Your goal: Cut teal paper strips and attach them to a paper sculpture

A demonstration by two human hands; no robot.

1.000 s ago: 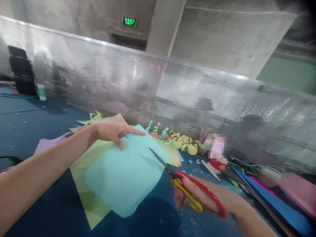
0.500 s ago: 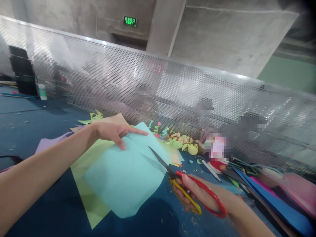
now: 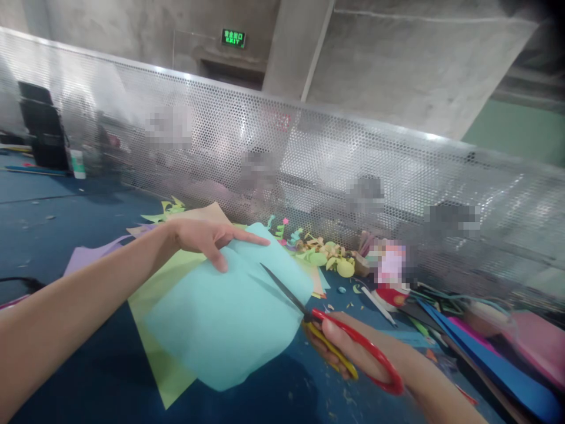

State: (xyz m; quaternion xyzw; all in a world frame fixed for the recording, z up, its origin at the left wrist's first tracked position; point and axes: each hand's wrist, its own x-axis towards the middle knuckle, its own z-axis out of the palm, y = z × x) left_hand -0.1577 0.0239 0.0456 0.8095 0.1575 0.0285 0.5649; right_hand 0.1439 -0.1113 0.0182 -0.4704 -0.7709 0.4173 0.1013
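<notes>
A sheet of light blue paper (image 3: 229, 330) is lifted at a slant over a yellow-green sheet (image 3: 161, 359). At its upper left edge, my left hand (image 3: 205, 238) grips it, the thumb and the stretched index finger lying on top; the other fingers are partly hidden. My right hand (image 3: 348, 341) is closed round the handles, one red and one yellow, of a pair of scissors (image 3: 286, 292). The dark blade reaches up and left across the blue sheet toward the left hand's fingers. The lower blade is hidden behind the paper.
Curled paper scraps (image 3: 326, 254) lie along a perforated metal screen (image 3: 212, 141). Toward the right are a white pen (image 3: 378, 306), a red-and-white cup (image 3: 391, 295) and blue sheets (image 3: 498, 353). A glue stick (image 3: 77, 165) stands far left on the blue table (image 3: 110, 200). Blurred people sit behind the screen.
The scissors have moved slightly left, deeper into the light blue paper, and their handles have come closer together. The left hand keeps nearly the same place.
</notes>
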